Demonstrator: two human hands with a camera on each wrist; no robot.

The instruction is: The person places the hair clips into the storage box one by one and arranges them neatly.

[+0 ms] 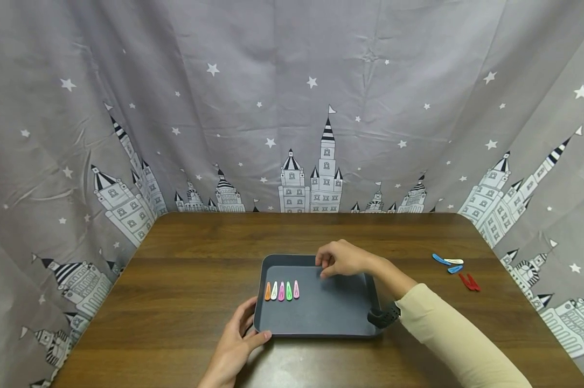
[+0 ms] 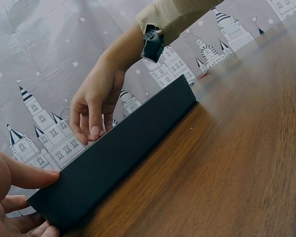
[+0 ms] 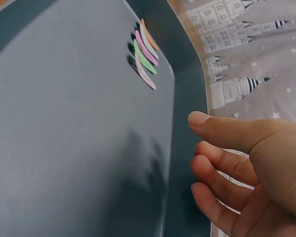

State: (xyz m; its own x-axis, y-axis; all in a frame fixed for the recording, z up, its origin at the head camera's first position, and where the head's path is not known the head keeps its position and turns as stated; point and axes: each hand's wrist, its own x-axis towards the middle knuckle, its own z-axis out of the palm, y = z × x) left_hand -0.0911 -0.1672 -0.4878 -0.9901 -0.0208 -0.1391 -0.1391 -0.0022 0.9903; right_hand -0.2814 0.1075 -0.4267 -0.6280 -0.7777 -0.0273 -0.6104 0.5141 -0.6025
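Observation:
A dark grey tray [image 1: 338, 315] lies on the table. My left hand [image 1: 236, 339] grips its near left corner, thumb on the rim and fingers against the side. In a row at the tray's left lie snap hair clips: an orange clip [image 1: 268, 291], a white clip [image 1: 275, 291], a deep pink clip [image 1: 281, 291], a green clip [image 1: 289, 291] and a light pink clip [image 1: 296, 289]. Over the tray's far side hovers my right hand [image 1: 342, 258], to the right of the row. In the right wrist view its fingers [image 3: 219, 180] are loosely bent, with nothing between them and the thumb.
On the wooden table [image 1: 190, 269], right of the tray, lie more clips: a blue clip [image 1: 440, 259], a cream clip [image 1: 454, 261], a smaller blue clip [image 1: 455, 269] and a red pair [image 1: 468, 282]. A grey castle-print curtain [image 1: 234, 108] hangs behind the table.

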